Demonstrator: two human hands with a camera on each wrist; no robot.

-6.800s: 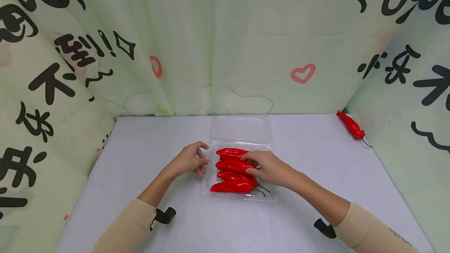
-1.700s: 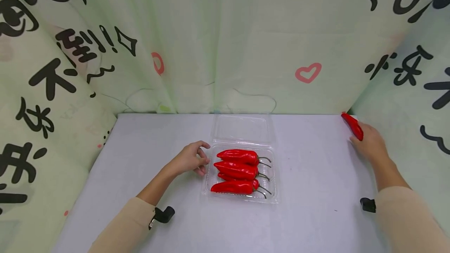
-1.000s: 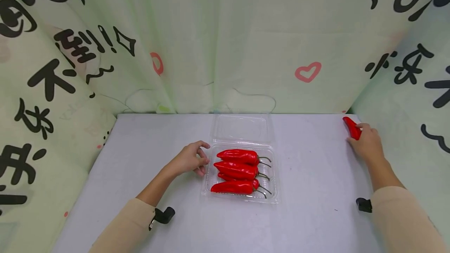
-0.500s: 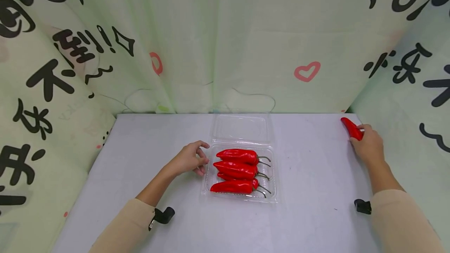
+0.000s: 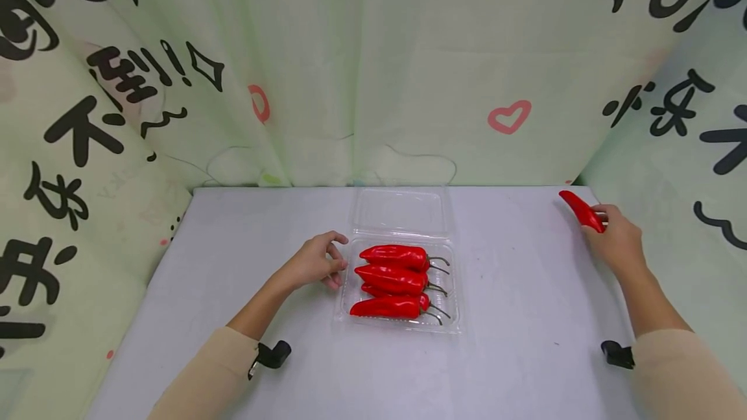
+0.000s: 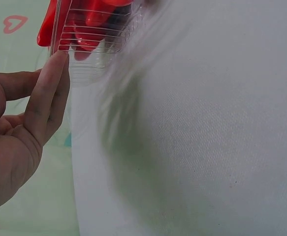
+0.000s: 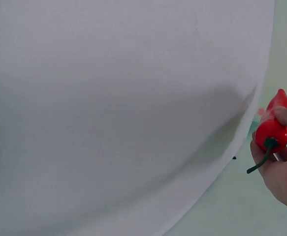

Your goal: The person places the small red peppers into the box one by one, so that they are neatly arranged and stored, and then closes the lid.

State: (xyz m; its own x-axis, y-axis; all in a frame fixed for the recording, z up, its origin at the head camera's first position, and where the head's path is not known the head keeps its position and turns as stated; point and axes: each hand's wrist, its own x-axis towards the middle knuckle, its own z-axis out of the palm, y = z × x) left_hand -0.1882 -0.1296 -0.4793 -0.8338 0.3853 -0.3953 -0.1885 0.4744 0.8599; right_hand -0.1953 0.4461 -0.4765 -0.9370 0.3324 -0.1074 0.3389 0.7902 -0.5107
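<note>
At the far right corner of the table, my right hand [image 5: 620,238] grips a red chili pepper [image 5: 579,209] between thumb and fingers. The right wrist view has the same chili pepper [image 7: 273,129] with its green stem end facing the camera. A clear plastic clamshell box [image 5: 454,328] lies mid-table, its lid [image 5: 399,212] folded back. Several red chili peppers [image 5: 392,280] lie side by side in it, stems to the right. My left hand [image 5: 315,262] stays at the box's left side; in the left wrist view, extended fingers [image 6: 48,91] touch the box edge.
White cloth covers the table [image 5: 513,290]. Pale green curtains [image 5: 420,83] with black lettering and pink hearts enclose the back and both sides, close behind the right hand. Each wrist carries a black camera mount [image 5: 273,355].
My right hand has left the peppers in the box, gone to the far right corner and taken hold of the lone chili pepper, now slightly shifted. The left hand has stayed put.
</note>
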